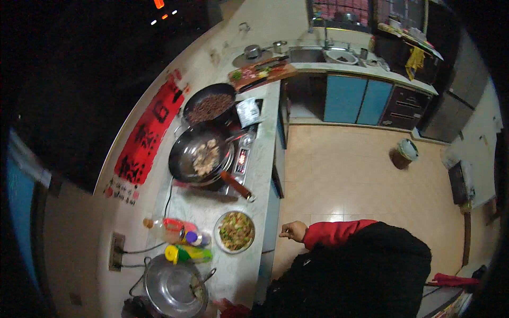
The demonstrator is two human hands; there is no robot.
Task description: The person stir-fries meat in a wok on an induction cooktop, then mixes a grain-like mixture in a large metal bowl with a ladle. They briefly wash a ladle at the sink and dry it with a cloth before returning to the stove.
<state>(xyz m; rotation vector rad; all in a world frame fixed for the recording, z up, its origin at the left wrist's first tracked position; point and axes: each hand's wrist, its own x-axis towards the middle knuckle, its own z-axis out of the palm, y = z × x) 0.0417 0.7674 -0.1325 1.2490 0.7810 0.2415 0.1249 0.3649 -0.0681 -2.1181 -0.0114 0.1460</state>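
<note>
My right hand [293, 231] hangs beside the counter edge in a red sleeve, fingers loosely bent, with nothing visible in it. At the bottom edge, my left hand [224, 306] is partly cut off, near a large metal bowl [171, 284] with a utensil in it; its grip is unclear. Between the bowl and the stove stands a plate of mixed cooked food [236, 232]. Pale pieces of food [206, 157] lie in a black wok [185, 149] with a wooden handle, on a lit-display cooktop [241, 161]. Behind it, another wok [193, 95] holds small dark brown pieces.
Several bottles [175, 230] and a yellow-green container [189, 254] are near the wall. Beyond the woks, a cutting board [278, 71] bears chopped food and knives. A packet [248, 112] lies beside the farther wok. A bin [403, 154] stands on the floor.
</note>
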